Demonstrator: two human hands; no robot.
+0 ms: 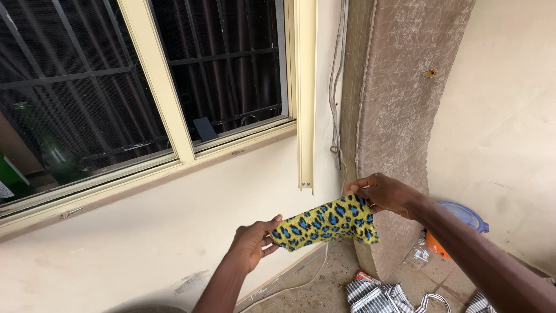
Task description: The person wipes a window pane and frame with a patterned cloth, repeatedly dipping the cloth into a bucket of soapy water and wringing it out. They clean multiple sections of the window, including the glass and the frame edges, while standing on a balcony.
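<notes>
Both hands hold a small yellow cloth (325,224) with blue and black spots, stretched in the air in front of a cream wall (145,243) below a window (139,87). The left hand (253,241) has its grip closed on the lower left end of the cloth, thumb on top and fingers curled under. The right hand (387,194) has its grip closed on the upper right corner, pinching the edge between thumb and fingertips, so the cloth runs on a slant, rising from the left grip to the right one. A short flap of cloth hangs down just below the right grip.

Right behind the right grip stands an upright foam mattress (399,104), brownish and scuffed, leaning against the wall. Just left of that grip and a little above it hangs the lower end of a cream window frame strip (305,116), with a thin grey cable (335,104) running down between the strip and the mattress. Below and to the right of the right forearm lies a round container with a blue lid (466,215) beside something orange. Well below both grips, on the dusty floor (324,290), lies a black and white striped fabric (376,297), and a thin white cord (301,284) trails along the foot of the wall.
</notes>
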